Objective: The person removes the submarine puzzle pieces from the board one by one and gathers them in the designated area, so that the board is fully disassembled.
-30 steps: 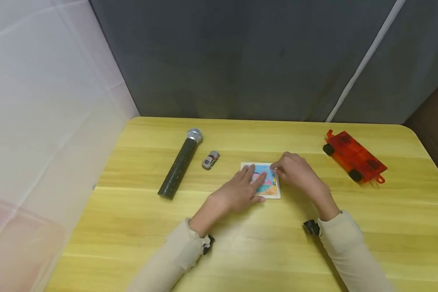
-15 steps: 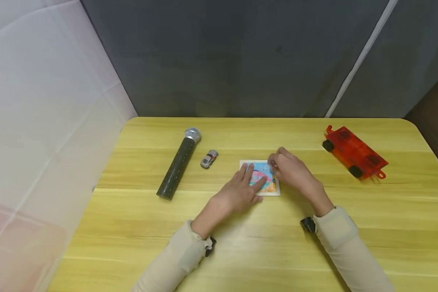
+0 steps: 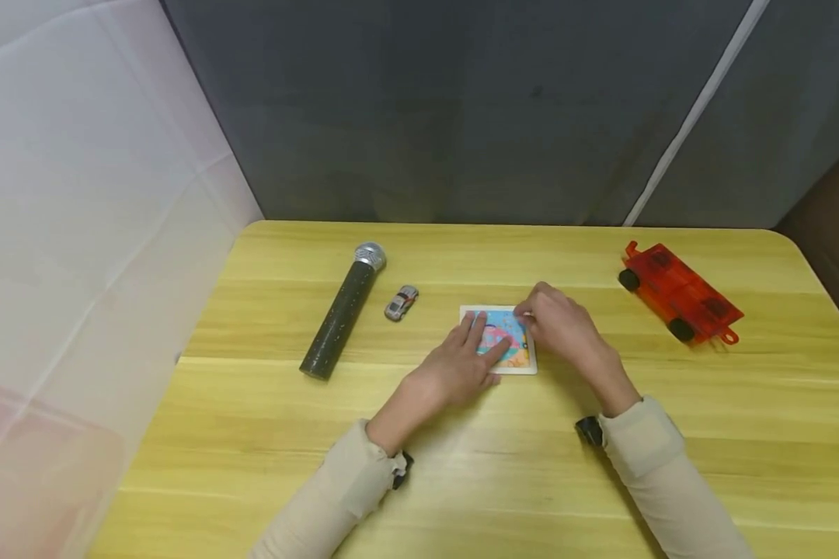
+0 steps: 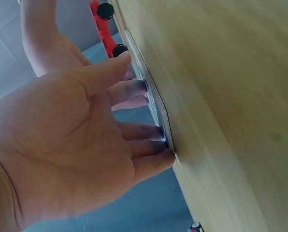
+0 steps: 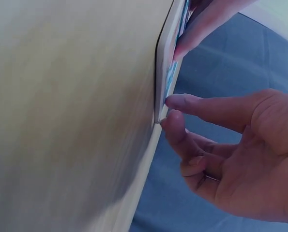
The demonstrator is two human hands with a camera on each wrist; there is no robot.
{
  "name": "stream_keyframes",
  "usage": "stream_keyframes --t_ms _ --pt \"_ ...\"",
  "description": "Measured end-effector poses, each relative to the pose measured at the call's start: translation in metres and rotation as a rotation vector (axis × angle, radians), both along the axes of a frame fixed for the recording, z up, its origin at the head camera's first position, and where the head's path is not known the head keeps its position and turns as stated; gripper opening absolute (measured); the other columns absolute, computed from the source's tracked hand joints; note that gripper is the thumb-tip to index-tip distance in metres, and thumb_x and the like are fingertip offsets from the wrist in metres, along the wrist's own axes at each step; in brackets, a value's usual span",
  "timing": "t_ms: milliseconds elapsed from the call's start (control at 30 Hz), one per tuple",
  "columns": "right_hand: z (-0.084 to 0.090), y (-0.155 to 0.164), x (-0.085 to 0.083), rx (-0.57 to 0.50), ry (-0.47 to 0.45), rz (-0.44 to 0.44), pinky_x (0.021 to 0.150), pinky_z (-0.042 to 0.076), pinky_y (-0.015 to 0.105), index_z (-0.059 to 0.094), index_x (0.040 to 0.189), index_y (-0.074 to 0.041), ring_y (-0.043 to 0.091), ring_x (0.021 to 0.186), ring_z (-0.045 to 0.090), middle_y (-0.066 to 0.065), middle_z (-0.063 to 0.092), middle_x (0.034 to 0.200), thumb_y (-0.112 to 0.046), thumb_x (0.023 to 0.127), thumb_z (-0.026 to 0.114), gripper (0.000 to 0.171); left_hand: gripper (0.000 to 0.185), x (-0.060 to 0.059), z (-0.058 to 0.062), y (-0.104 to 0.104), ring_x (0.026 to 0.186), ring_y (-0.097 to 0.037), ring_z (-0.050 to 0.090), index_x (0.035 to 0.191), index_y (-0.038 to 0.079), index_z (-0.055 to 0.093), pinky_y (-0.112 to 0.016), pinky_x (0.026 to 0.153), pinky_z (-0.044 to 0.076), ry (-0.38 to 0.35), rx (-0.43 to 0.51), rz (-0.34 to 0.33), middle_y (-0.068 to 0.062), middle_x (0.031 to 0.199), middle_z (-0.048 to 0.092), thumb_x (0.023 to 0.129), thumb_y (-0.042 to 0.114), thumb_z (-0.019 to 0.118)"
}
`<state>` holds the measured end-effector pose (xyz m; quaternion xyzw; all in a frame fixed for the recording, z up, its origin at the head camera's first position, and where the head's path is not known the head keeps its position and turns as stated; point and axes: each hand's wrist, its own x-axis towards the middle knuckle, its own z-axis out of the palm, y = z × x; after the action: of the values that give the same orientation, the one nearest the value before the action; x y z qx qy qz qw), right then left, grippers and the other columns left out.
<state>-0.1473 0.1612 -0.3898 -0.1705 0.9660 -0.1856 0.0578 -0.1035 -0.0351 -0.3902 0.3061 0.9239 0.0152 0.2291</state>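
Observation:
A small square picture board (image 3: 520, 361) with a pale rim and a pink, blue and orange print lies flat on the table. My left hand (image 3: 450, 365) rests on its left part, fingers spread and fairly straight. In the left wrist view, the fingertips (image 4: 156, 133) meet the face and edge of the board. At the upper right corner, my right hand (image 3: 562, 326) has curled fingers. The right wrist view shows its thumb (image 5: 180, 101) on the printed face and its index finger by the corner's side, pinching there. The left hand hides part of the picture.
Left of the board lie a silver toy car (image 3: 402, 303) and a dark microphone (image 3: 342, 318) with a silver head. A transparent red toy trailer (image 3: 685, 291) with black wheels stands on the right. A dark grey panel (image 3: 419, 116) rises behind the table.
The right fingers have drawn in slightly at the board's upper right corner. My left hand stays in place on the board. The head view has shifted a little.

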Motion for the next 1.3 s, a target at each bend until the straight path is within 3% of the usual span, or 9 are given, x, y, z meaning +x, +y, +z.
stream_keyframes --t_ms 167,667,933,1167,1300 --pt "-0.001 0.0 0.002 0.023 0.018 0.01 0.078 0.066 0.053 0.083 0.115 0.006 0.036 0.1 0.073 0.025 0.07 0.115 0.005 0.102 0.068 0.02 0.062 0.0 0.0 0.001 0.171 -0.042 0.004 0.177 0.024 0.026 -0.048 0.137 0.022 0.02 -0.003 -0.007 -0.027 0.182 0.006 0.119 0.041 0.042" --pt "-0.007 0.002 -0.003 0.013 0.039 0.054 0.081 0.065 0.049 0.075 0.113 0.006 0.034 0.1 0.07 0.022 0.067 0.117 0.003 0.103 0.07 0.011 0.063 0.0 0.001 0.002 0.171 -0.042 0.004 0.177 0.024 0.023 -0.047 0.138 0.02 0.04 -0.046 -0.017 -0.027 0.182 0.006 0.12 0.042 0.041" --pt "-0.009 0.003 -0.004 -0.036 0.047 0.048 0.08 0.064 0.048 0.072 0.112 0.008 0.033 0.095 0.07 0.021 0.07 0.11 0.006 0.102 0.069 0.01 0.063 0.001 0.001 0.0 0.171 -0.042 -0.002 0.177 0.023 0.022 -0.051 0.137 0.021 -0.015 0.008 0.003 -0.023 0.184 -0.001 0.12 0.039 0.042" --pt "-0.009 0.004 -0.006 -0.103 0.055 0.058 0.084 0.063 0.048 0.07 0.109 0.006 0.034 0.097 0.069 0.019 0.069 0.108 0.007 0.101 0.071 0.008 0.063 0.001 0.001 0.0 0.171 -0.041 0.0 0.178 0.024 0.021 -0.049 0.137 0.022 0.007 -0.018 -0.014 -0.019 0.185 0.001 0.12 0.039 0.042" --pt "-0.007 0.008 -0.008 -0.151 -0.003 0.083 0.082 0.059 0.044 0.067 0.102 0.001 0.029 0.09 0.064 0.014 0.067 0.099 0.006 0.102 0.071 0.006 0.063 0.001 0.001 0.0 0.171 -0.041 0.001 0.178 0.024 0.021 -0.049 0.137 0.023 0.02 -0.028 -0.018 -0.02 0.184 0.003 0.12 0.039 0.042"
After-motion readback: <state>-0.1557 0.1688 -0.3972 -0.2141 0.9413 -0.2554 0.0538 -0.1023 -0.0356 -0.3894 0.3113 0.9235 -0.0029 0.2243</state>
